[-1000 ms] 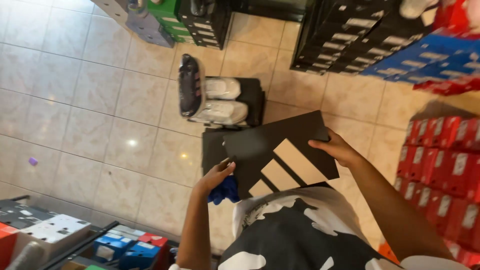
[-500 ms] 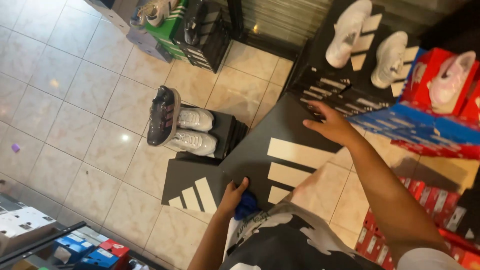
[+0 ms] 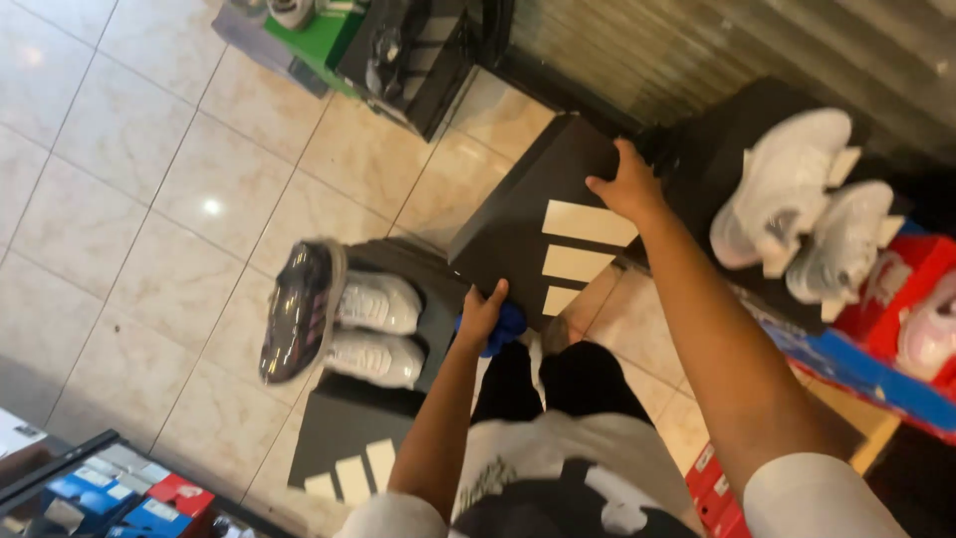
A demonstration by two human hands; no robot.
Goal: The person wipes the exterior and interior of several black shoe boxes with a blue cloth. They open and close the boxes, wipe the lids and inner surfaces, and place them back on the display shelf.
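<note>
**Head view: black box lid raised off floor, held at two edges**

Left hand [image 3: 485, 311]: closed on near lower edge of black lid [image 3: 538, 214], thumb on top, blue cloth [image 3: 506, 324] bunched under the fingers. Right hand [image 3: 625, 184]: fingers spread flat, pressed on far upper edge of same lid, beside stacked dark boxes [image 3: 717, 159].

Change against earlier frames: lid formerly low, near the body, above the floor box; now carried up and rightward, tilted, far edge close to the dark stack at right. Lid fully clear of its box. Judged: lid in transit, not set down.

Below left hand: open black shoebox [image 3: 418, 299] on tiled floor [image 3: 129, 199], white sneaker pair [image 3: 378, 329] inside, one dark sneaker [image 3: 299, 311] on its side against the box. Second black striped lid [image 3: 354, 448] flat on floor, just beside box.

At right: white sneakers [image 3: 807, 204] atop dark boxes; red and blue boxes [image 3: 876, 319] beneath.
</note>
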